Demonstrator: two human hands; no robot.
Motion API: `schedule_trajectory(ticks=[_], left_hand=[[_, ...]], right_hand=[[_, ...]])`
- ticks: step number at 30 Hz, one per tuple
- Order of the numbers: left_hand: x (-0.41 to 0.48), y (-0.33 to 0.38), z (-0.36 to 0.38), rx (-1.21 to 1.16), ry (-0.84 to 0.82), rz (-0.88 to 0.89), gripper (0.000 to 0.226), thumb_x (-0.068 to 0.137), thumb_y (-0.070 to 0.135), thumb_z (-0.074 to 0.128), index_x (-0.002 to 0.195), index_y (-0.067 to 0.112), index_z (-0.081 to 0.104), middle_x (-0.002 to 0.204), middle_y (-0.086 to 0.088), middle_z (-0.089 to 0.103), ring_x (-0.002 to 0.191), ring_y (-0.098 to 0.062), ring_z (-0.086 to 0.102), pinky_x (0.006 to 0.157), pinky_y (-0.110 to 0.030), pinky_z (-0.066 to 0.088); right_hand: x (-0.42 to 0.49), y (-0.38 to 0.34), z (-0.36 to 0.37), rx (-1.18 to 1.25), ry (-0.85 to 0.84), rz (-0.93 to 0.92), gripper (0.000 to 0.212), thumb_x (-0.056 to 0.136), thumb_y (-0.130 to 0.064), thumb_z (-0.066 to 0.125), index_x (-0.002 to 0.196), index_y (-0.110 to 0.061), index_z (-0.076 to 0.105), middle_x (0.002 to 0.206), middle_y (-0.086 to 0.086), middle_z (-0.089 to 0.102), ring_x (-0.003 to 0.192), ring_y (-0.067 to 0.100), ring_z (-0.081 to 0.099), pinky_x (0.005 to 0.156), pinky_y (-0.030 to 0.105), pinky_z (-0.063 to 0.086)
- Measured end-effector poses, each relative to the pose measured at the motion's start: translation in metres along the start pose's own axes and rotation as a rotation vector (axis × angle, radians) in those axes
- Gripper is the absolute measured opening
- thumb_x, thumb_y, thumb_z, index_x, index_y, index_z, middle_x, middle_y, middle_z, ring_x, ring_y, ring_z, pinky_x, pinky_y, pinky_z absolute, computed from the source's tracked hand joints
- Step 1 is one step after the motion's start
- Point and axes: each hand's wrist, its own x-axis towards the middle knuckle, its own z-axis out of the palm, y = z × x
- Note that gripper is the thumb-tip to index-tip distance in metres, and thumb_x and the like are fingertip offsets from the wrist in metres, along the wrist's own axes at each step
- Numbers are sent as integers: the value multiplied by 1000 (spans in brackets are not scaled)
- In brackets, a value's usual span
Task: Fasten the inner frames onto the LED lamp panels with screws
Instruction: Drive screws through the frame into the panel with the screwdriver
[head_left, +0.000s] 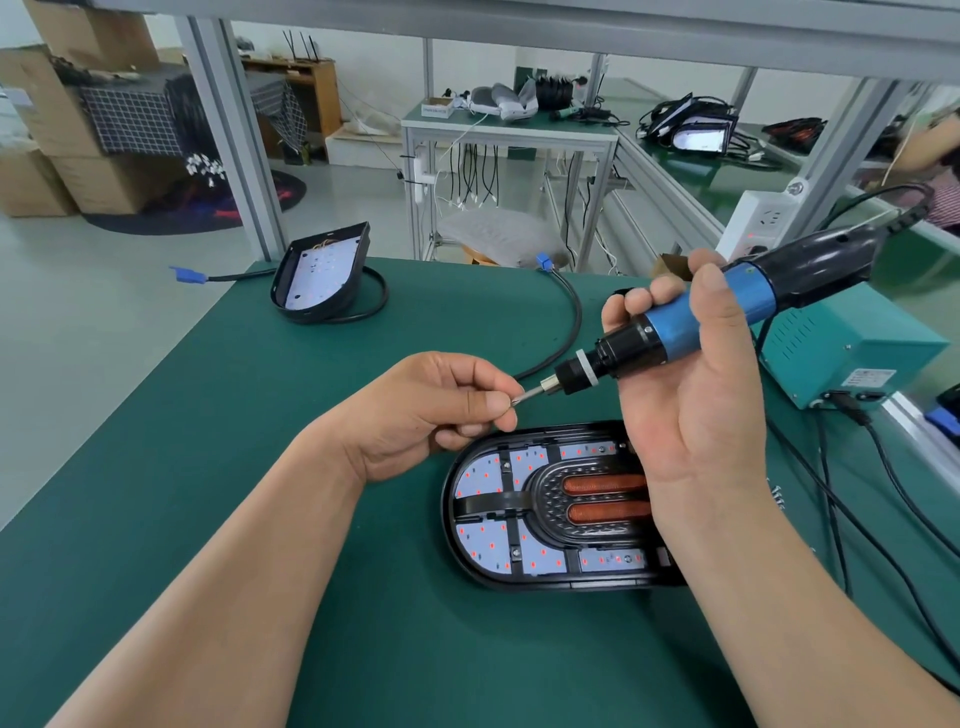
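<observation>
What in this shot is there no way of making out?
1. Head view: whether a screw sits on the bit of the electric screwdriver; the left hand pinches over its tip.
2. Head view: the right end of the lamp panel, behind the right hand and forearm.
3. Head view: the label print on the teal box, too small.

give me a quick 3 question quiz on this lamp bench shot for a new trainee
1. True or false: the electric screwdriver lies on the green mat.
2. Pick one. The left hand: A pinches at the bit tip; B lies flat on the mat; C holds a cable.
3. Fill in: ___ lamp panels are on the mat.
Key: 1 false, the right hand grips it. 2 A. 3 two: the near lamp panel and the far lamp panel.
</observation>
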Motion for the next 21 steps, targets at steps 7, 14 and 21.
schedule_trajectory(ticks=[7,14,21], left_hand=[[5,-3,-1,-17,35,65,15,86,1,72,91,11,81,81,-17,72,52,-8,40,46,-15,31],[7,-7,-2,86,97,63,13,83,6,77,96,7,77,84,-19,74,55,-8,48,47,-15,32],[7,-7,-1,60,78,54,19,87,8,74,106,4,75,86,-17,74,56,-10,38,47,-15,33]], right_hand=[[4,6,-4,55,248,85,17,105,-22,65,112,-11,54,87,3,63,79,18,64,94,40,60],[6,10,-6,-35,274,76,16,104,-20,67,110,-10,56,87,3,62,80,19,66,98,47,61],[8,12,-10,8,356,85,24,102,-22,71,115,-7,58,97,9,62,84,23,75,98,52,61]])
